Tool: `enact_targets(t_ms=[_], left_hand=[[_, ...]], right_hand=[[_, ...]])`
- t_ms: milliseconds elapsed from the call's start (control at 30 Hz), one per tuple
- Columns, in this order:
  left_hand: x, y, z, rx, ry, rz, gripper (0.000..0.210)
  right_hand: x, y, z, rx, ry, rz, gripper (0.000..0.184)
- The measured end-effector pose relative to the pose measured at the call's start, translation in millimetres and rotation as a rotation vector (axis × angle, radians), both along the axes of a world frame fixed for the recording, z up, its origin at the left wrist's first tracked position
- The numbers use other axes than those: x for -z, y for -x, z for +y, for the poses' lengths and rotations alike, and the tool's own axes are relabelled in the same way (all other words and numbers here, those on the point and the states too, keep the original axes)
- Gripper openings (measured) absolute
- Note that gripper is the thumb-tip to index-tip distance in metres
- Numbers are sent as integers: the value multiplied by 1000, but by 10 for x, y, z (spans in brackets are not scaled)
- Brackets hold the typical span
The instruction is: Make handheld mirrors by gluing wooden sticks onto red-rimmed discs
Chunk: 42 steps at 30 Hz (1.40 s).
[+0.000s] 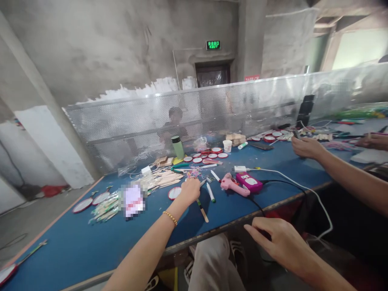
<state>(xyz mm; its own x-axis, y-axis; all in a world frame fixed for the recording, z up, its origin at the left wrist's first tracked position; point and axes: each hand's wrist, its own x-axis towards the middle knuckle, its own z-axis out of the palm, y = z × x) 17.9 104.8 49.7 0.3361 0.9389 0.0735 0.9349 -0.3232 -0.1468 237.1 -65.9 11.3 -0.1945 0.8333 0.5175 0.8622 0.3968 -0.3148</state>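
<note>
My left hand [190, 190], with a gold bead bracelet on the wrist, reaches over the blue table. Its fingers point away from me and are mostly hidden, so I cannot tell what they hold. Beyond them lies a tangle of coloured bands [197, 172]. A wooden stick [202, 211], partly coloured dark and green, sticks out below this hand. To its right lies a white marker with a green end [210, 192]; to its left, a round white disc with a red rim [174, 194]. In front of the table edge hovers my right hand [275, 236], fingers loosely bent, apart, and holding nothing.
A pink glue gun [233, 184] and a purple box [249, 182] with cables lie right of centre. Loose wooden sticks [165, 178] and a green bottle [178, 148] stand further back. A co-worker's hand [307, 146] is at the right. A perforated metal screen [136, 121] borders the table.
</note>
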Motion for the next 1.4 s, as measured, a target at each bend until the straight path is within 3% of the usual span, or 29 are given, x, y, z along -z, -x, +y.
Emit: enact_targets(t_ms=[200,433,533,633,733,833,967,1067,1133,1233,1300,1400], left_hand=[[2,78,238,-1,-35,38,30],[-96,109,384,-7,-66,77,28],[-177,121,191,-6,-109,74,32],[-164,168,-262,146,-150,72,26],[12,243,-791,292,-211,84,23],[288,311,-1126,413,-335,36,30],[618,374,-1190,459,-437,-79,38],[718,417,-1160,504,-415,-81,45],[667,440,-1155,537,-385,-86,47],[381,443,-1059,497,-327,-109,36],[110,415,-844,382,-306,-58,24],[-215,330,-309,208,-207,36,23]], right_hand=[[10,-76,120,14,-67,12,45],[15,-97,550,133,-302,-180,35],[-47,-67,765,177,-358,-286,29],[-92,-46,930,226,-306,-392,22],[-97,-36,1023,244,-240,-472,16],[-83,-22,1068,252,-205,-501,11],[-59,2,1124,245,-195,-533,13],[-24,4,1177,232,-228,-551,12],[1,-4,1203,219,-255,-551,15],[8,-18,1204,200,-306,-540,20],[-24,-21,1172,185,-338,-514,22],[-113,-28,1085,198,-394,-437,26]])
